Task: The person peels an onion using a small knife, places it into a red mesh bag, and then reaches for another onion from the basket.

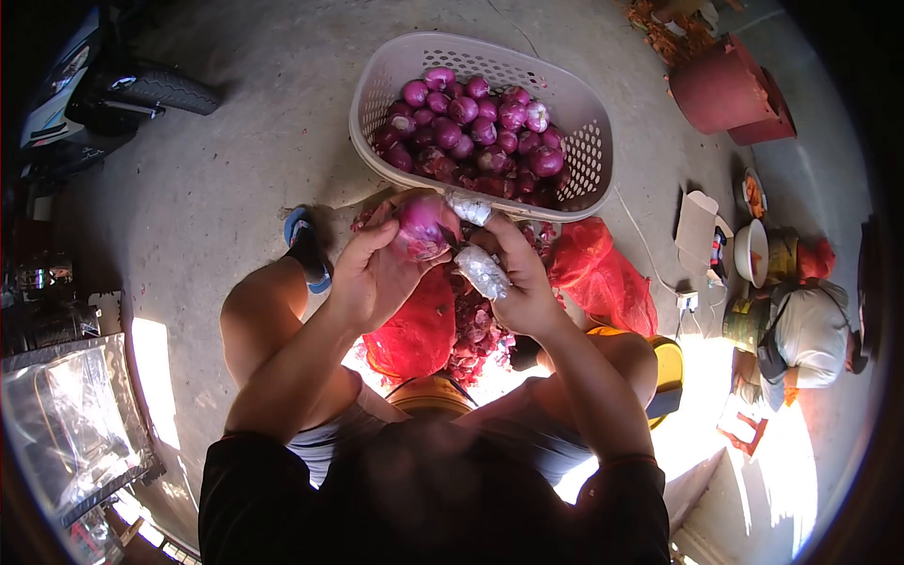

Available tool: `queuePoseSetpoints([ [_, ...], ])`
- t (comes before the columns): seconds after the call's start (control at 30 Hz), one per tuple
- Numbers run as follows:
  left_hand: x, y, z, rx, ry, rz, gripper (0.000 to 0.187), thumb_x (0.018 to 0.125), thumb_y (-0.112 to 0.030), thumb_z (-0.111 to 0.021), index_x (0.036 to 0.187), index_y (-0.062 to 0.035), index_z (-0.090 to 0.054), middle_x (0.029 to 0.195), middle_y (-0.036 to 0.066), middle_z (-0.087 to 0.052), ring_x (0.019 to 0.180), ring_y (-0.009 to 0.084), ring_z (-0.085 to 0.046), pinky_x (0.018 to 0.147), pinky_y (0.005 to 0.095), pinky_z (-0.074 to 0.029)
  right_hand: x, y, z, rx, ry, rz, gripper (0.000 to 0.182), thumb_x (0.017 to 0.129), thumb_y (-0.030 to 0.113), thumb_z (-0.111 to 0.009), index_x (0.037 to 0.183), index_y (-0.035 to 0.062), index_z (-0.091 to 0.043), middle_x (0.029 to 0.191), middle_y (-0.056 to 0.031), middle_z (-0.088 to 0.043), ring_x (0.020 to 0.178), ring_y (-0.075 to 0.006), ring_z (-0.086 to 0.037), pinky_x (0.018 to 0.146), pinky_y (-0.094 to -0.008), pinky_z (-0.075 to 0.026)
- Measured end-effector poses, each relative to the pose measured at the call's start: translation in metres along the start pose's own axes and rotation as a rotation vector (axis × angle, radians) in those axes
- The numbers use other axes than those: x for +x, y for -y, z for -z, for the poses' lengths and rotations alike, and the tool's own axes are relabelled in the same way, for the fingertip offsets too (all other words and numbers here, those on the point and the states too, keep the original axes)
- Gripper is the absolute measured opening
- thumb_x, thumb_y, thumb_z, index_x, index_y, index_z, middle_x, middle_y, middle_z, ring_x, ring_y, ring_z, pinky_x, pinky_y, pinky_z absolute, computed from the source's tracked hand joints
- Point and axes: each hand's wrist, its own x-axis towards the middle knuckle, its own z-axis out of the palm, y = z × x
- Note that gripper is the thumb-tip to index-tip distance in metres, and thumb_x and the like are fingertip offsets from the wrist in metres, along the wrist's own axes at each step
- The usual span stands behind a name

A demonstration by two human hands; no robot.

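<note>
A large red onion (423,228), with purple skin, is gripped by my left hand (369,273), thumb on its near left side. My right hand (516,281) is at the onion's right side, its thumb and a finger wrapped in silver tape or foil and bent together. A small dark edge shows between them, but I cannot make out what it is. Just beyond my hands is a grey plastic basket (365,111) with many red onions (463,110) in it. Below my hands, loose onion skins (476,339) lie in a pile between red mesh bags (411,325).
Another red mesh bag (612,282) lies to the right. A person (810,334) crouches at the far right near a white bowl (751,252) and an open cardboard box (699,226). A red bucket (720,87) lies at upper right; a motorbike wheel (165,89) stands at upper left.
</note>
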Motion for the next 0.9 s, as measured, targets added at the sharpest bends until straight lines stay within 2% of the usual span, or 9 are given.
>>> queuePoseSetpoints([
  [0.17,-0.001,0.001,0.001,-0.003,-0.093,0.023,0.043,0.091,-0.029,-0.042,0.126,-0.0051,-0.041,0.12,0.01,-0.053,0.11,0.0201,-0.051,0.094,0.0391,-0.038,0.002,0.001,0.002,0.004,0.008,0.025,0.063,0.077,-0.013,-0.053,0.133,0.0058,-0.033,0.122,-0.0138,-0.053,0.108,-0.0186,-0.054,0.09,-0.028,-0.04],
  [0.27,0.0,0.001,-0.006,0.095,-0.159,0.017,0.045,0.092,-0.035,-0.038,0.126,-0.0052,-0.043,0.118,0.01,-0.055,0.108,0.0197,-0.052,0.095,0.0384,-0.037,0.0,-0.005,0.005,-0.091,-0.007,-0.023,0.061,0.078,-0.011,-0.056,0.133,0.0053,-0.034,0.121,-0.0129,-0.054,0.108,-0.0176,-0.054,0.09,-0.0277,-0.041],
  [0.37,0.0,0.0,-0.01,0.107,-0.185,-0.023,0.046,0.093,-0.035,-0.036,0.126,-0.0043,-0.042,0.119,0.011,-0.054,0.108,0.0203,-0.052,0.095,0.0386,-0.037,0.002,0.001,0.006,-0.098,-0.01,-0.053,0.056,0.079,-0.01,-0.055,0.131,0.0045,-0.037,0.12,-0.0116,-0.056,0.108,-0.0171,-0.055,0.091,-0.0279,-0.041],
  [0.47,0.0,0.001,-0.002,0.1,-0.19,-0.007,0.046,0.093,-0.035,-0.036,0.125,-0.0039,-0.042,0.119,0.011,-0.054,0.107,0.0207,-0.053,0.095,0.0394,-0.038,0.008,0.01,0.001,-0.029,-0.011,-0.013,0.052,0.08,-0.01,-0.054,0.129,0.0041,-0.04,0.119,-0.0111,-0.056,0.108,-0.0172,-0.055,0.092,-0.0278,-0.04],
  [0.57,0.0,0.0,0.002,0.072,-0.121,0.009,0.041,0.091,-0.03,-0.042,0.126,-0.0093,-0.039,0.122,0.009,-0.051,0.11,0.0219,-0.052,0.091,0.0434,-0.041,0.009,0.015,-0.001,-0.015,-0.021,-0.072,0.049,0.081,-0.011,-0.052,0.127,0.0033,-0.042,0.119,-0.0105,-0.056,0.108,-0.0172,-0.054,0.092,-0.0274,-0.04],
  [0.67,0.001,0.0,0.0,0.07,-0.157,0.012,0.041,0.091,-0.031,-0.041,0.127,-0.0094,-0.039,0.123,0.009,-0.05,0.11,0.0222,-0.052,0.091,0.0432,-0.041,0.011,0.014,-0.002,-0.013,-0.029,0.048,0.046,0.083,-0.009,-0.051,0.126,0.0023,-0.043,0.118,-0.0099,-0.056,0.107,-0.0162,-0.054,0.092,-0.0267,-0.04],
  [0.77,-0.001,-0.001,0.0,0.038,-0.163,0.035,0.042,0.091,-0.03,-0.041,0.127,-0.0088,-0.038,0.123,0.01,-0.05,0.11,0.0229,-0.051,0.092,0.043,-0.041,0.013,0.017,-0.004,-0.091,-0.075,0.03,0.042,0.085,-0.007,-0.051,0.125,0.0016,-0.045,0.115,-0.009,-0.057,0.105,-0.015,-0.054,0.091,-0.0265,-0.04],
  [0.9,-0.001,-0.001,-0.003,0.04,-0.163,0.021,0.044,0.091,-0.03,-0.042,0.128,-0.0072,-0.036,0.124,0.011,-0.049,0.111,0.0239,-0.051,0.092,0.0433,-0.041,0.014,0.016,-0.001,-0.049,-0.07,0.006,0.039,0.086,-0.005,-0.05,0.124,0.0017,-0.046,0.114,-0.0077,-0.057,0.105,-0.0139,-0.053,0.09,-0.0266,-0.041],
])
